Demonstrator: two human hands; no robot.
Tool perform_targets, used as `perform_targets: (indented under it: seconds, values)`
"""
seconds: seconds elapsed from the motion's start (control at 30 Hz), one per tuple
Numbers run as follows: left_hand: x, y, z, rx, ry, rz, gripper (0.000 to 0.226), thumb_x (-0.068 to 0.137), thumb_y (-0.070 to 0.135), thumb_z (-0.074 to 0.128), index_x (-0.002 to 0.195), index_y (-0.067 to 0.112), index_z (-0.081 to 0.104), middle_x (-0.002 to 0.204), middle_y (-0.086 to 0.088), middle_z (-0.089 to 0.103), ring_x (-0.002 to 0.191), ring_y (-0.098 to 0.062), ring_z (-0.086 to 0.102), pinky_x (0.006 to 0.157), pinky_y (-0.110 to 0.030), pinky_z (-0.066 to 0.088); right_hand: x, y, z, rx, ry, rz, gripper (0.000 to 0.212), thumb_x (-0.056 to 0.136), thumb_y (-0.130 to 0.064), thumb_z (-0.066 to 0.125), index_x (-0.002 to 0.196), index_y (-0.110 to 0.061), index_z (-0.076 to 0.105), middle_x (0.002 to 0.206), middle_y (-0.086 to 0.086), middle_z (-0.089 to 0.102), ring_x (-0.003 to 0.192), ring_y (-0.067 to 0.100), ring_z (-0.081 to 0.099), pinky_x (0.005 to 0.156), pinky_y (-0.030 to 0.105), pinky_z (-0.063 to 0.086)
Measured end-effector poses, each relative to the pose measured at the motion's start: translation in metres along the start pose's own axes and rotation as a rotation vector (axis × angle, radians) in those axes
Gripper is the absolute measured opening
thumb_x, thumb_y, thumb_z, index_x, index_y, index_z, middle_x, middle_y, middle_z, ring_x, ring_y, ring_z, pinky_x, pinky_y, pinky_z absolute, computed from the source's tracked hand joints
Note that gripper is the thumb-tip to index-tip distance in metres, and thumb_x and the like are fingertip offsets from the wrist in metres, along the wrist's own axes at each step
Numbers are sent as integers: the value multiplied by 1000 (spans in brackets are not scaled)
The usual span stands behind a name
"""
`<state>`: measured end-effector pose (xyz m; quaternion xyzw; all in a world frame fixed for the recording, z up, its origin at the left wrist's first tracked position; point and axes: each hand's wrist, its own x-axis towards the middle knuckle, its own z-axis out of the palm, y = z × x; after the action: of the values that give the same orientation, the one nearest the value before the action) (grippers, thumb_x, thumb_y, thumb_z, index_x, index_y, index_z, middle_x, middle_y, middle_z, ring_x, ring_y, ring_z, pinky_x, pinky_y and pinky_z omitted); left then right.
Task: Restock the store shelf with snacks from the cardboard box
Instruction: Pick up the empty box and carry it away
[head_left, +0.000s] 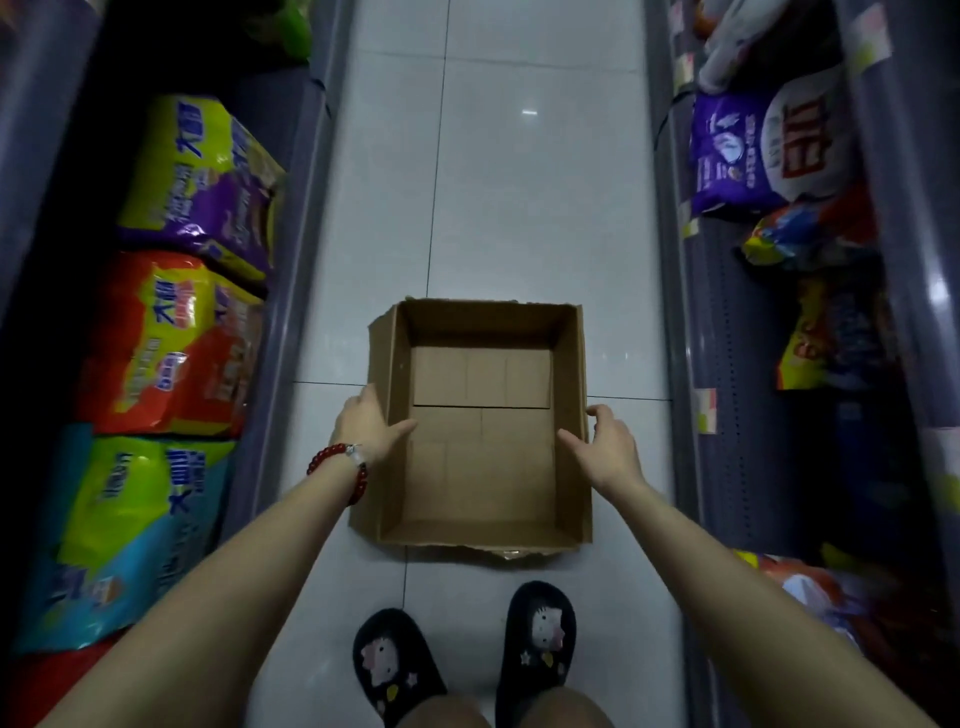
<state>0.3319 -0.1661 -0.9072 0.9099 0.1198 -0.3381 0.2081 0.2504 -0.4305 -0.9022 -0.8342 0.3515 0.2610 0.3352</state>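
An open cardboard box (480, 467) stands on the white tiled floor in the aisle, and nothing lies inside it. My left hand (370, 422) grips its left wall, thumb inside and fingers outside. My right hand (605, 447) is at the right wall, fingers spread on either side of the rim; contact is unclear. Snack bags fill the left shelf (171, 332). More snack bags (810, 332) lie on the right shelf.
Shelving units line both sides of the narrow aisle, their edges (291, 312) close to the box. My two feet in black slippers (467, 660) stand just behind the box. The tiled floor (519, 182) stretches ahead beyond the box.
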Motion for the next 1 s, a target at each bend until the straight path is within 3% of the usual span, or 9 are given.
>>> perform_targets:
  seconds: [0.17, 0.3, 0.4, 0.57, 0.73, 1.0]
  values:
    - [51, -41, 57, -181, 19, -75, 96, 81, 43, 71, 152, 9, 14, 154, -17, 29, 139, -37, 34, 108, -48, 38, 53, 32, 55, 111, 68, 75, 81, 89, -34, 66, 151, -12, 19, 149, 17, 37, 136, 35, 39, 107, 44, 38]
    - [73, -67, 90, -390, -18, -108, 98, 81, 47, 70, 153, 18, 9, 155, -13, 30, 138, -37, 36, 110, -50, 37, 81, 50, 83, 195, 122, 124, 80, 91, -35, 64, 152, -15, 16, 148, 18, 40, 134, 38, 41, 107, 46, 39]
    - [82, -71, 105, -436, 33, -113, 88, 87, 45, 64, 153, 23, 11, 155, -12, 32, 137, -38, 37, 109, -47, 35, 92, 58, 93, 221, 227, 135, 64, 94, -35, 58, 148, -20, 28, 141, 17, 50, 128, 39, 48, 103, 45, 42]
    - [79, -64, 111, -530, 48, -70, 53, 100, 40, 41, 150, 26, 29, 151, -4, 40, 139, -29, 37, 113, -39, 30, 95, 57, 90, 190, 308, 70, 46, 98, -34, 51, 137, -10, 50, 130, 13, 60, 121, 34, 55, 101, 40, 44]
    - [45, -43, 72, -543, 76, -91, 48, 102, 40, 34, 148, 25, 36, 147, -4, 46, 136, -30, 41, 113, -38, 30, 57, 33, 53, 206, 329, 25, 36, 98, -31, 52, 127, -12, 58, 117, 8, 67, 108, 28, 62, 92, 35, 49]
    - [-75, 20, -66, -545, 78, -34, 61, 93, 57, 33, 147, 26, 37, 146, -3, 47, 136, -29, 42, 115, -44, 31, -72, -42, -85, 196, 309, 54, 44, 98, -29, 53, 134, -3, 51, 129, 19, 59, 123, 35, 52, 99, 43, 43]
